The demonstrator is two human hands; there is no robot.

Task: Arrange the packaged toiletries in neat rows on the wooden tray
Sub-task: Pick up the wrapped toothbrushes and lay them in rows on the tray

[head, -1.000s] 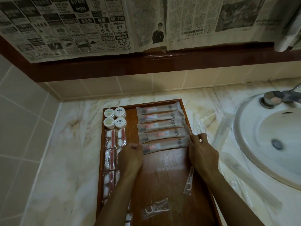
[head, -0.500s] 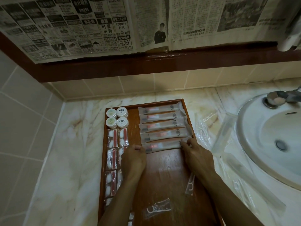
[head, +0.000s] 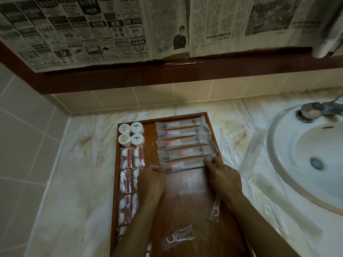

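1. The wooden tray (head: pixel 187 197) lay on the marble table (head: pixel 78 179), with its far end near the tiled wall.
2. Five long toothbrush packets (head: pixel 182 140) lay in a row across the tray's far right part, each crosswise to the tray's length.
3. The nearest toothbrush packet (head: pixel 182 165) was held at both ends.
4. The left hand (head: pixel 152 179) was at that packet's left end, fingers curled into a fist; whether they pinched the packet could not be told.
5. The right hand (head: pixel 223 176) had its fingers (head: pixel 213 162) pinching the packet's right end, near the tray's right rim.
6. Four round white containers (head: pixel 131 134) stood in a square at the tray's far left corner.
7. Cotton-swab packets (head: pixel 126 158) lay in two columns along the tray's left side, behind the containers' position toward the near end.
8. One floss-pick packet (head: pixel 215 209) lay by the tray's right rim, and a second floss-pick packet (head: pixel 178 238) lay at the tray's near middle.
9. Clear loose packets (head: pixel 229 145) lay on the table just right of the tray.
10. A white sink (head: pixel 304 156) sat further right of the tray.
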